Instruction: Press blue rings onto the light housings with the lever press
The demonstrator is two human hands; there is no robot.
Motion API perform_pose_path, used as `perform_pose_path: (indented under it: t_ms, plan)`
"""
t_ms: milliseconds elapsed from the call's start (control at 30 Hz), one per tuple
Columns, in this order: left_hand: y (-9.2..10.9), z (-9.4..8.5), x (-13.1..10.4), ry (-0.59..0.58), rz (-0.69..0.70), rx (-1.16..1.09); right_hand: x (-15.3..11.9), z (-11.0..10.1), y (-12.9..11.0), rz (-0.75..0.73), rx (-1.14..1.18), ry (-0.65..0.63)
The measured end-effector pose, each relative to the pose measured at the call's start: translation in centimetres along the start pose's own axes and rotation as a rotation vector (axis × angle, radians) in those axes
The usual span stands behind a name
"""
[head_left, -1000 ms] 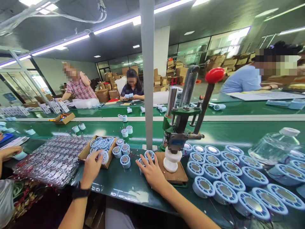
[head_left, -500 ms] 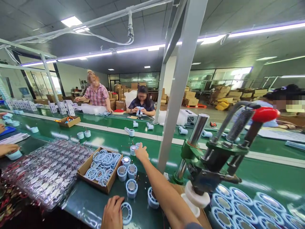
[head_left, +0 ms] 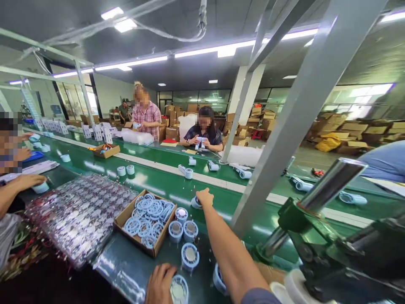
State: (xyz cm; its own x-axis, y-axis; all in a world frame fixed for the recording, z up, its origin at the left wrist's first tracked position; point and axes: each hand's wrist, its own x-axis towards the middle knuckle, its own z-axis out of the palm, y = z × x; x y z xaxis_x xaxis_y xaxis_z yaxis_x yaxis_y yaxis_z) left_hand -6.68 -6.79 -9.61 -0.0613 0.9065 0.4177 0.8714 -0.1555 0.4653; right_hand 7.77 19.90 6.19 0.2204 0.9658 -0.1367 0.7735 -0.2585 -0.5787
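Observation:
My right hand (head_left: 206, 198) reaches far out onto the green belt, its fingers closed over a pale blue round housing (head_left: 196, 203) that it partly hides. Close to me, my left hand (head_left: 160, 282) has curled fingers against the left side of another blue round housing (head_left: 179, 290) with a silvery disc in its middle. Its thumb is hidden. Between the hands stand several similar housings (head_left: 190, 256) with silver centres. One more housing (head_left: 218, 278) is partly covered by my right forearm. Left of them, a cardboard box (head_left: 153, 249) holds many loose blue rings (head_left: 144, 228).
A green hand press (head_left: 291, 219) and a slanted grey post (head_left: 284, 139) stand at the right. Wired parts in clear trays (head_left: 79, 215) lie left. A co-worker's hand (head_left: 31, 181) holds a blue part there. Two people work across the belt (head_left: 158, 181).
My view has turned left, so the press has slid right and a co-worker at the left shows more. My right hand now covers more of the housings at the belt; my left hand stays beside its housing.

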Motion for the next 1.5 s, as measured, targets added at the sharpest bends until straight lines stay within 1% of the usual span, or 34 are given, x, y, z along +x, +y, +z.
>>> perform_pose_path:
  t_ms: [100,133,200,267,367,433,500,567,600,667,767,833,900,933,1000,1067,1133,1167,1200,1233,1333,1367,1400,1433,1467,1500]
  plan:
    - [1.2,-2.3,0.0,-0.043,-0.049,-0.099,-0.9,-1.5,0.9,0.041,-0.047,-0.013]
    - [1.5,-2.9,0.1,-0.058,-0.063,-0.118,-1.4,-1.9,1.0,0.032,-0.067,-0.020]
    - [2.0,-3.8,0.3,-0.078,-0.068,-0.141,-2.8,-2.7,1.1,-0.034,-0.098,-0.043]
    - [2.2,-4.3,0.5,-0.102,-0.053,-0.140,-4.9,-3.9,0.8,-0.162,-0.111,-0.085]
    - [2.3,-5.0,0.2,-0.182,0.036,-0.113,-9.6,-6.5,1.0,-0.447,-0.118,-0.206]
    - [2.1,-5.5,-0.2,-0.242,0.129,-0.091,-13.7,-8.0,2.3,-0.650,-0.139,-0.314]
    - [1.5,-6.0,-0.8,-0.246,0.170,-0.068,-17.8,-8.3,4.6,-0.842,-0.203,-0.420]
    - [0.6,-6.5,-1.5,-0.193,0.138,-0.054,-21.3,-7.2,7.1,-0.971,-0.296,-0.485]
    - [0.2,-6.8,-1.8,-0.153,0.105,-0.048,-22.7,-6.2,8.2,-1.003,-0.344,-0.499]
    - [-0.5,-7.4,-2.3,-0.078,0.043,-0.038,-24.5,-3.7,9.7,-1.011,-0.414,-0.481]
    - [-0.9,-8.3,-2.9,-0.026,-0.007,-0.035,-25.4,-0.5,9.8,-0.994,-0.447,-0.392]
    - [-0.7,-8.8,-3.2,-0.017,-0.042,-0.039,-25.3,0.7,9.3,-0.987,-0.432,-0.314]
    - [-0.6,-9.3,-3.4,0.019,-0.100,-0.041,-25.2,1.6,9.5,-0.972,-0.415,-0.238]
    - [-0.5,-9.6,-3.6,0.047,-0.132,-0.045,-25.2,2.0,10.0,-0.958,-0.370,-0.191]
    - [-0.2,-10.1,-4.0,0.123,-0.187,-0.056,-25.6,2.8,12.0,-0.921,-0.225,-0.102]
    - [0.4,-10.5,-4.6,0.209,-0.218,-0.073,-26.2,3.6,15.0,-0.878,-0.054,-0.035]
    - [1.6,-10.4,-5.3,0.273,-0.213,-0.106,-27.2,4.2,18.2,-0.836,0.086,0.004]
    - [2.4,-10.2,-5.6,0.261,-0.186,-0.131,-27.8,4.3,19.6,-0.814,0.139,0.022]
    - [3.3,-9.9,-5.7,0.202,-0.135,-0.161,-28.5,4.3,20.9,-0.789,0.198,0.047]
    - [4.2,-9.4,-5.7,0.096,-0.065,-0.190,-29.1,4.2,22.1,-0.764,0.245,0.074]
    - [6.4,-7.5,-4.5,-0.315,0.173,-0.219,-30.7,3.3,24.7,-0.711,0.315,0.171]
    - [6.9,-6.9,-3.9,-0.412,0.242,-0.211,-31.0,3.0,25.3,-0.703,0.328,0.203]
    - [7.1,-6.3,-3.2,-0.476,0.305,-0.201,-31.3,2.7,25.9,-0.699,0.337,0.230]
    - [7.2,-5.8,-2.6,-0.507,0.359,-0.191,-31.6,2.4,26.4,-0.697,0.342,0.250]
    - [7.3,-5.3,-2.2,-0.510,0.401,-0.180,-31.8,2.1,26.8,-0.694,0.346,0.265]
    - [7.2,-4.9,-1.9,-0.485,0.418,-0.166,-31.9,1.9,27.1,-0.690,0.348,0.273]
